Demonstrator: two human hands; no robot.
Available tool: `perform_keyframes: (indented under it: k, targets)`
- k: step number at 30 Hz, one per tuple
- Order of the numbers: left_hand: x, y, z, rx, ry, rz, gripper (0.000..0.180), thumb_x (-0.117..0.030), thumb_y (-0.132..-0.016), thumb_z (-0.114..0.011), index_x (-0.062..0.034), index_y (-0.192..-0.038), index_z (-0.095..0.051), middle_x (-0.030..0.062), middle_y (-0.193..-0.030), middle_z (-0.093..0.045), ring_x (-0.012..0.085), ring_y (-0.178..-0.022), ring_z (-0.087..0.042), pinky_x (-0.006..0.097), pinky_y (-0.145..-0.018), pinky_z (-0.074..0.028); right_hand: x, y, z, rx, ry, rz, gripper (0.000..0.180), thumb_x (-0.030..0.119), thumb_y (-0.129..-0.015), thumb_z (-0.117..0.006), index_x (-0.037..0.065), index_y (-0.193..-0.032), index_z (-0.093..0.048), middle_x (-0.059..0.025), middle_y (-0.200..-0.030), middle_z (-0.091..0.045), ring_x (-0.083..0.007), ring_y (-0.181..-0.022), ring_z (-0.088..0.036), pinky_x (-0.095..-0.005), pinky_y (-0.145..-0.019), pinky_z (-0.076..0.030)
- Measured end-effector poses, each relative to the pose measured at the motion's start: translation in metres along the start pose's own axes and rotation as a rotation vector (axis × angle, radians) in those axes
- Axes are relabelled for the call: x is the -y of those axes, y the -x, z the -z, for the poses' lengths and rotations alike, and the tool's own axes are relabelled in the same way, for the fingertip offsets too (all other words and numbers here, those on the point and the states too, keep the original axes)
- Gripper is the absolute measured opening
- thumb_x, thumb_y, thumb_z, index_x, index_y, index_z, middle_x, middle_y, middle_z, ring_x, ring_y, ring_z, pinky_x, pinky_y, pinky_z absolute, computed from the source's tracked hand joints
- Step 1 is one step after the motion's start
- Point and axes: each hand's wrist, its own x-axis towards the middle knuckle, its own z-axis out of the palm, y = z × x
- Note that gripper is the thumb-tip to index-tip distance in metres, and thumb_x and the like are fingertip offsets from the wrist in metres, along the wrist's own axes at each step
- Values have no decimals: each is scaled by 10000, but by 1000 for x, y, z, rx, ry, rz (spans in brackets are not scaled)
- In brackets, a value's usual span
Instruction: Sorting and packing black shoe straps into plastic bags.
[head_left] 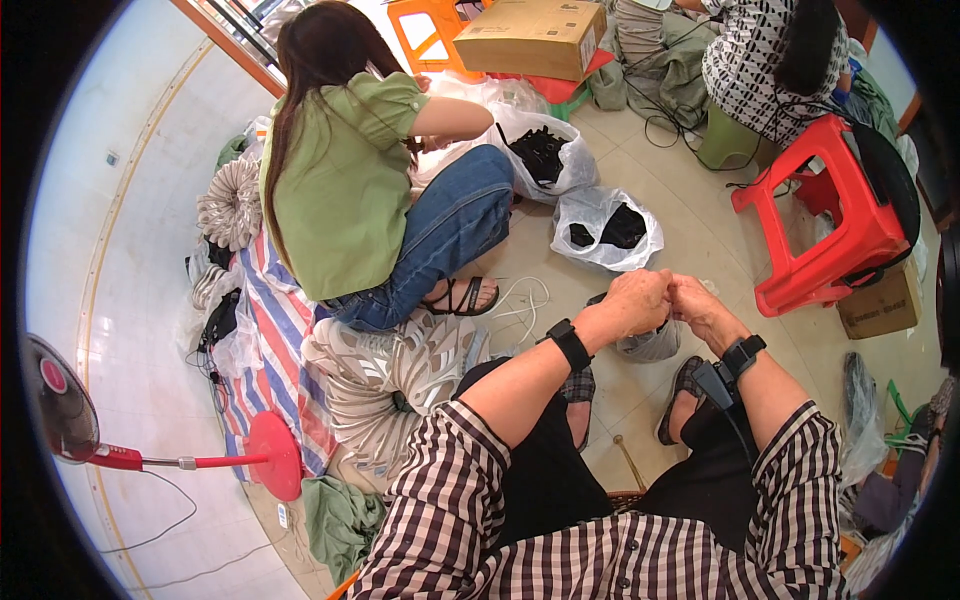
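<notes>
My left hand (pixel 632 302) and my right hand (pixel 697 303) meet in front of my knees, fingertips pressed together. Both are closed in a pinch; whatever lies between the fingers is hidden or too small to make out. Just beneath them, partly covered, sits a greyish bag or bundle (pixel 652 347) on the floor. Past my hands stands a small white plastic bag (pixel 592 254) with black pieces in it. A bigger white plastic bag (pixel 578 172), also holding black pieces, is right behind that one.
A co-worker in a green top (pixel 345 200) sits at the left. Nearer lies a ring-shaped bundle of shoe uppers (pixel 345 375). A red-based fan (pixel 275 455) stands far left. At right are a red stool (pixel 840 215) and a cardboard box (pixel 885 305); another person (pixel 765 65) sits behind.
</notes>
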Motion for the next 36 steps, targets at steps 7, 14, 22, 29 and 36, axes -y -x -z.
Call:
perform_keyframes:
  k: [7, 14, 22, 29, 36]
  targets:
    - [0, -1, -2, -11, -14, -1, 215, -145, -738, -525, -9, -899, -562, 215, -776, -600, 379, -792, -576, 465, -687, -446, -3, -3, 6, 27, 3, 7, 150, 68, -856, -454, 89, -887, -599, 52, -722, -556, -41, -582, -480, -199, -513, -367]
    - [1, -1, -1, -19, -19, 3, 218, -137, -736, -523, -17, -913, -569, 210, -777, -603, 374, -800, -576, 467, -697, -446, -4, -5, 5, 26, 11, 15, 144, 74, -849, -463, 94, -845, -606, 60, -665, -529, -41, -543, -433, -200, -482, -317]
    - [-3, 0, 2, 19, -1, 27, 224, -142, -736, -530, -35, -927, -580, 206, -791, -609, 370, -808, -579, 461, -708, -447, -8, -8, 6, -8, 7, 16, 162, 55, -842, -447, 92, -838, -605, 58, -662, -527, -46, -532, -421, -203, -471, -304]
    - [-1, -1, -1, 0, -20, 12, 224, -146, -739, -527, -30, -925, -570, 204, -780, -606, 376, -793, -578, 461, -691, -450, -5, -5, 4, -5, -17, 3, 157, 58, -842, -455, 95, -860, -607, 52, -703, -550, -43, -574, -467, -198, -506, -344]
    - [0, 0, -1, -13, -34, -1, 219, -142, -734, -524, -22, -912, -568, 204, -769, -604, 374, -784, -580, 460, -682, -451, -6, -4, 6, 29, 8, 24, 139, 77, -844, -464, 93, -861, -601, 54, -683, -535, -47, -554, -443, -203, -496, -333]
